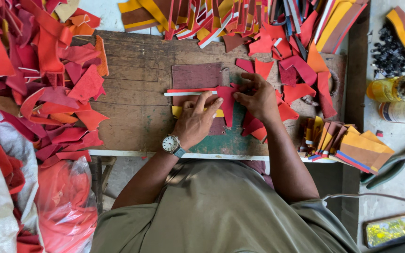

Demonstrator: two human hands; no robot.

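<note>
The left hand (194, 122), a metal wristwatch (170, 144) on its wrist, lies flat with fingers spread over a thin red-and-white strip (189, 92) and a yellow strip (180, 111), pinning them against the dark maroon rectangular cutting pad (198, 76). Its grip is a downward press rather than a pinch. The right hand (258, 97), just right of the pad, pinches the upper edge of a pointed red leather offcut (226, 104) between thumb and fingertips; the offcut hangs over the pad's right edge, its tip pointing toward the person.

To do this well, I judge the left palm should keep even pressure so the strips stay parallel on the pad, while the right hand aligns the offcut's straight edge against the red-and-white strip before letting go (a loose pinch would let it rotate).

Left of the pad on the worn wooden worktop (137, 117) sits a heap of red scraps (48, 84); right of it, a stack of orange and brown pieces (352, 147).
</note>
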